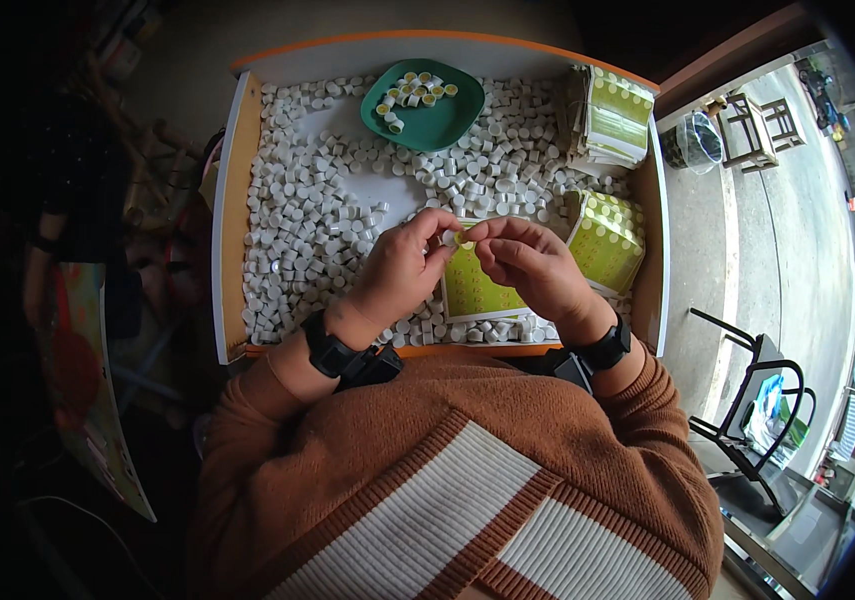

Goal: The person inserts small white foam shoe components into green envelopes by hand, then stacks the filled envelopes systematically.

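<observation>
A white bench [237, 200] with raised orange-edged sides sits beside an open doorway onto a paved yard, its top heaped with small white plastic caps [297, 230]. Both hands meet over the middle. The left hand [402, 262] pinches one small white cap [450, 238] between thumb and fingertips; the right hand [527, 262] is closed in a fingertip pinch on a small round yellow sticker [465, 243] held right against that cap. Judging by this, the sticker is being pressed onto the cap. Under the hands lies a yellow-green sticker sheet [472, 290]; more such sheets are stacked at the bench's right [607, 240] and far right corner [612, 115]. A green plastic plate [437, 125] at the far edge holds stickered caps [412, 92].
</observation>
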Demonstrator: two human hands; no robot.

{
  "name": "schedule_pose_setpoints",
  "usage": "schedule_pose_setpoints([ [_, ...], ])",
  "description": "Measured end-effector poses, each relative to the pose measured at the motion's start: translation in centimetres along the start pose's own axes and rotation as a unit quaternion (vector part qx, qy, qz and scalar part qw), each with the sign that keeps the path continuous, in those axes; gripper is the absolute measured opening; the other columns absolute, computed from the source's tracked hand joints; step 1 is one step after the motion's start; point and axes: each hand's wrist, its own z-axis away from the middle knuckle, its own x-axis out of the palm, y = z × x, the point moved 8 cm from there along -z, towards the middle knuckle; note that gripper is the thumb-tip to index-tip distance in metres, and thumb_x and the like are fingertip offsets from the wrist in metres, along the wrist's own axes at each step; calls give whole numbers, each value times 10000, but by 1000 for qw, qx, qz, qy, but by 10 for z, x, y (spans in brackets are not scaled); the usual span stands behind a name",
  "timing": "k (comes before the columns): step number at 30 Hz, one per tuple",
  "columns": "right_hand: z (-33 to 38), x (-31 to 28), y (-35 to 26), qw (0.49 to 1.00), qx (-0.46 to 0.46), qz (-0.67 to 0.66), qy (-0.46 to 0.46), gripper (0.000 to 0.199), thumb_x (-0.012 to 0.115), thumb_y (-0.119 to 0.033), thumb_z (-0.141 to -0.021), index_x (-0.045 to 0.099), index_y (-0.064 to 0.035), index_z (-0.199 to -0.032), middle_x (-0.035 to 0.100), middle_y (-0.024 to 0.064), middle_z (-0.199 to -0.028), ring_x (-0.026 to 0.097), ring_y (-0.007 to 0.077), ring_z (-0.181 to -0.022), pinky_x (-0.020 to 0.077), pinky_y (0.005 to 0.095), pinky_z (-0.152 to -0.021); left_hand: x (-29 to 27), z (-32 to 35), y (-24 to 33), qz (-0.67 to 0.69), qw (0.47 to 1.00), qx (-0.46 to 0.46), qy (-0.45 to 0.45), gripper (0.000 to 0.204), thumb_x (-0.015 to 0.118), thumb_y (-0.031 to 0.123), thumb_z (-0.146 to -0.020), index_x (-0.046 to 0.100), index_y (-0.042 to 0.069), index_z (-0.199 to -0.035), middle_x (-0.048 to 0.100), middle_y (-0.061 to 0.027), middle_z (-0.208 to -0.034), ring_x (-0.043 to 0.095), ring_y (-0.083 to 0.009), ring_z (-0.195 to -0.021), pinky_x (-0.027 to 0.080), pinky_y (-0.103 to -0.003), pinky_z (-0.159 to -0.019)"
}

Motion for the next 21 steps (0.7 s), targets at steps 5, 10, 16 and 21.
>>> schedule_pose_setpoints([
  [5, -1, 1, 2, 1000, -3, -7, -23, 264, 517, -113, -927, 575, 8, -1155, 570, -13, -870, 499, 64, -731, 403, 175, -661, -1, 0, -3, 29, 999, -20, 7, 235, 614, -21, -810, 557, 26, -1033, 633, -124, -838, 639, -248, -754, 500, -328, -675],
  [10, -2, 4, 2, 1000, -1, 3, -7, 243, 537, -118, -922, 593, -5, -1130, 558, -28, -854, 477, 29, -708, 376, 159, -619, 0, 0, 0, 35, 999, 1, 19, 234, 617, -23, -807, 556, 24, -1028, 637, -122, -847, 638, -246, -751, 501, -325, -676],
  [16, -4, 1, 2, 999, 2, 47, -21, 272, 542, -127, -923, 579, 1, -1160, 568, -19, -870, 492, 40, -740, 384, 160, -649, -1, 0, 5, 23, 999, 23, 21, 250, 605, -11, -824, 539, 27, -1062, 641, -126, -860, 639, -248, -742, 504, -321, -679],
  [21, -4, 4, -3, 990, -11, 137, -20, 270, 567, -118, -916, 572, 10, -1153, 571, -11, -902, 508, 59, -786, 412, 179, -679, -3, -1, 8, 21, 999, 30, 22, 286, 565, 0, -855, 495, 35, -1130, 651, -123, -855, 655, -234, -747, 509, -314, -679],
])
